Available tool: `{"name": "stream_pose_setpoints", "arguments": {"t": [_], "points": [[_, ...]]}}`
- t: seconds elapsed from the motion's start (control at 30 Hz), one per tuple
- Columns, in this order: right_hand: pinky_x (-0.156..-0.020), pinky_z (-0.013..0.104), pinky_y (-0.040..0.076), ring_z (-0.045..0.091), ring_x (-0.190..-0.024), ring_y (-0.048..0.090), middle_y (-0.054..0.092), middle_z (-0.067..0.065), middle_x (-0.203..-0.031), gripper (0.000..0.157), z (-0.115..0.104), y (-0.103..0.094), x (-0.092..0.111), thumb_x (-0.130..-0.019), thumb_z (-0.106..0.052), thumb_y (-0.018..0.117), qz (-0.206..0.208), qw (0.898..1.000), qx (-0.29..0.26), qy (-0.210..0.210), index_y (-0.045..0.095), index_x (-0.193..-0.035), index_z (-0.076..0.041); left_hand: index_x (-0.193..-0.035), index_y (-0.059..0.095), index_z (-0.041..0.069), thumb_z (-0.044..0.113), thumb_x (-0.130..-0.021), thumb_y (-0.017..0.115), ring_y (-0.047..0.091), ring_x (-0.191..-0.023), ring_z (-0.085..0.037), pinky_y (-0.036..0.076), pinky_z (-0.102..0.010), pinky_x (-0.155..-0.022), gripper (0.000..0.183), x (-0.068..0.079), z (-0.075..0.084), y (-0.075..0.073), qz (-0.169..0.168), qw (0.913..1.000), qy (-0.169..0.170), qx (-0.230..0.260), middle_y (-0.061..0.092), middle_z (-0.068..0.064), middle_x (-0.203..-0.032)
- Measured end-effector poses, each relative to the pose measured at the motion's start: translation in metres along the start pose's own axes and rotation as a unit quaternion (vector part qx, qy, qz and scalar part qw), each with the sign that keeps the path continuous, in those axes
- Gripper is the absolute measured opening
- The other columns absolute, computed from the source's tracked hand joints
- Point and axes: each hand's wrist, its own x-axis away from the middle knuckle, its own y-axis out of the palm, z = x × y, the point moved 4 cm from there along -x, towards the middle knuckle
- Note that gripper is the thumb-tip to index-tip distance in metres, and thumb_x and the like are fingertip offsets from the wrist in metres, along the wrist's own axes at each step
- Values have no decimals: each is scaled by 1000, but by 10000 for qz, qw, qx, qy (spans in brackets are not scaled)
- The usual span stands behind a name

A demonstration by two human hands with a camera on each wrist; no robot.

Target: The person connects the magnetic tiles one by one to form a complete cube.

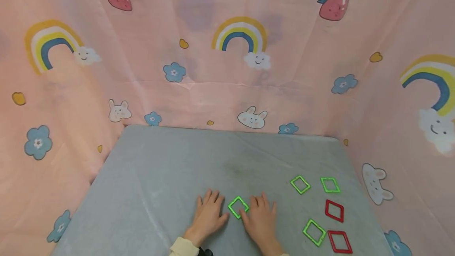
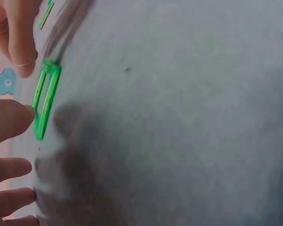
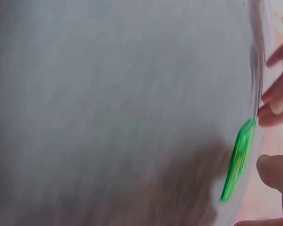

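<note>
A bright green diamond-shaped outline piece [image 1: 233, 212] lies on the grey cloth between the two hands. My left hand [image 1: 209, 214] is left of it, palm down, its fingers extended and spread. From the right, my right hand [image 1: 262, 222] reaches over the cloth with straight fingers, and its thumb overlaps the piece's lower right side. In the left wrist view, the left thumb [image 2: 12, 120] comes right up to the long side of the green piece [image 2: 48, 99]. The right wrist view shows the same green piece [image 3: 238, 160] nearly edge-on, with the right thumb [image 3: 276, 172] close beside it.
Toward the right of the grey cloth [image 1: 160, 169] lie more outline pieces: a green one [image 1: 305, 181], another green one [image 1: 328, 178], a red one [image 1: 343, 215], a lower green one [image 1: 311, 239] and a lower red one [image 1: 336, 232]. A pink printed curtain [image 1: 199, 102] surrounds the table.
</note>
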Motion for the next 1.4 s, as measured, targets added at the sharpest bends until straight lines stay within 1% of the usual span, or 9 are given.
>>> {"name": "stream_pose_setpoints", "arguments": {"t": [0.1,0.2,0.4,0.53,0.73,0.9,1.0,1.17,1.4], "points": [[-95,70,32,39,-124,50,64,17,-108,53,6,-4,0,-79,-41,77,165,9999,-22,-29,66,-110,1,-123,63,4,38,-83,74,42,-131,-43,28,-72,-97,54,-1,1,4,-110,9999,-69,39,55,-18,-133],[-96,70,32,39,-125,49,64,17,-108,52,11,-6,0,-80,-40,77,179,9998,12,1,66,-111,1,-122,63,6,43,-81,75,42,-131,-44,29,-72,-96,57,-2,5,7,-92,9999,-109,-38,54,-18,-133],[-96,70,31,39,-126,48,64,17,-109,52,18,-8,1,-80,-39,77,279,9996,-20,34,66,-111,1,-119,64,8,51,-77,76,41,-130,-45,29,-73,-95,61,-1,12,15,133,9997,-45,-223,53,-21,-132],[-97,70,30,39,-126,48,64,18,-110,52,23,-9,1,-79,-38,78,355,9993,-63,107,66,-111,2,-118,65,8,55,-74,77,40,-130,-45,29,-74,-95,65,-1,15,21,269,9992,-107,-258,52,-22,-132],[-97,71,29,39,-128,46,63,18,-114,54,34,-12,1,-81,-38,77,150,9994,-60,299,64,-115,2,-115,65,8,60,-71,77,41,-127,-53,29,-75,-92,69,-1,23,31,592,9968,-140,-512,54,-23,-129],[-99,72,26,42,-131,43,62,20,-120,56,51,-16,3,-83,-39,75,-185,9980,-44,607,63,-119,3,-111,63,6,51,-71,81,41,-125,-56,30,-75,-91,63,-1,27,31,825,9948,-216,-556,54,-25,-127],[-99,74,24,46,-132,40,60,23,-122,57,68,-19,5,-84,-37,74,-431,9949,-19,913,61,-121,5,-113,63,5,44,-73,80,38,-127,-56,29,-75,-92,59,-1,27,30,709,9961,-282,-441,52,-25,-129],[-98,75,20,49,-133,35,55,28,-126,61,104,-25,17,-85,-36,72,-695,9875,-6,1418,56,-124,9,-118,63,7,37,-75,78,34,-131,-55,25,-75,-96,54,-1,25,29,353,9985,-349,-237,50,-25,-134],[-97,77,17,50,-134,30,52,30,-129,68,146,-37,36,-85,-41,71,-881,9814,-34,1706,54,-126,10,-120,62,11,31,-78,77,31,-133,-54,24,-74,-97,50,-1,24,26,29,9995,-287,-126,48,-23,-136]]}}
